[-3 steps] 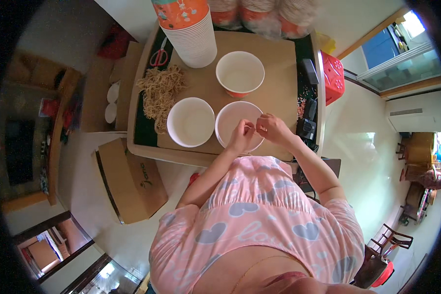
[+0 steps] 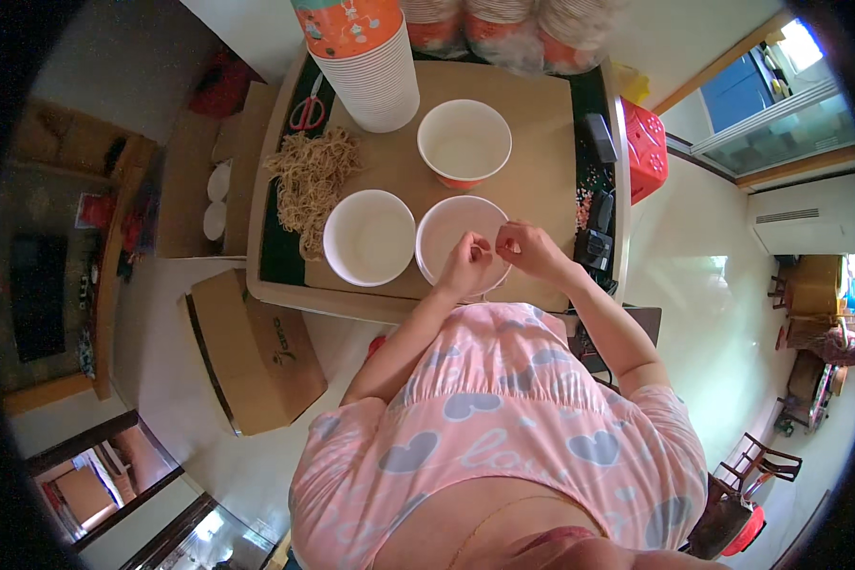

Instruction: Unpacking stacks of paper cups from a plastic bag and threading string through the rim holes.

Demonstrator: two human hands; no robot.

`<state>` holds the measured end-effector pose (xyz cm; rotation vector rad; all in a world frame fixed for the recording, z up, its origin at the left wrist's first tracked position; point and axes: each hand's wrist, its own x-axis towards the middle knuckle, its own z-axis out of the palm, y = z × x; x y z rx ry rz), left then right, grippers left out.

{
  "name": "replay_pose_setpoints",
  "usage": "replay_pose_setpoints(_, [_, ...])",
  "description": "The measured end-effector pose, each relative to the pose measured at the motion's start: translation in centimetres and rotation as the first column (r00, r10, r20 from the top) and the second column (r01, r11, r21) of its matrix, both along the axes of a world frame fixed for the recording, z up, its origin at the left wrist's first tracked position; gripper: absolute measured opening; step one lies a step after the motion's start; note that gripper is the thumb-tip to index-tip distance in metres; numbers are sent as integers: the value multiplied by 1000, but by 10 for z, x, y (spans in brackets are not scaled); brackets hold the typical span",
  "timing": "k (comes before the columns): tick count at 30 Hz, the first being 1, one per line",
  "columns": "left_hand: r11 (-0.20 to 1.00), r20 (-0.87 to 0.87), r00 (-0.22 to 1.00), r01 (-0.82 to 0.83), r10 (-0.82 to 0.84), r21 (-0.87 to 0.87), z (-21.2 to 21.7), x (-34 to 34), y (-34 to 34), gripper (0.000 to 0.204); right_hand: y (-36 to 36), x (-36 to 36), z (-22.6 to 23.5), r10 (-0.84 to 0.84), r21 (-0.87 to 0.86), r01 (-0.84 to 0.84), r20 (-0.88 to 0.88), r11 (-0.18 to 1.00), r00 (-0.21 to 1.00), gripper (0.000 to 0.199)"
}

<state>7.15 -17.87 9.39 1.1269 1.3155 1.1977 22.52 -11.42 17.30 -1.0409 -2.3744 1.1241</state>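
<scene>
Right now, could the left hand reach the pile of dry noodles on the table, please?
Probably yes. The left hand is over the near bowl, and the noodle pile lies to its left past another bowl, which is low and should not block it.

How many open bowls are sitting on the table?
3 white round paper bowls: one far, one near-left, one under both hands. More sit stacked behind, uncounted.
</scene>
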Motion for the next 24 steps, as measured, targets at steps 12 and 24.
replay_pose_setpoints(12, [953,125,984,153,-123,-263,5,2,10,10,13,9,-25,-304,-525,150,-220,838,927,9])
replay_pose_setpoints(24, [988,61,996,69,-60,-141,18,4,8,10,16,9,-14,-30,-269,18,-40,963,999,10])
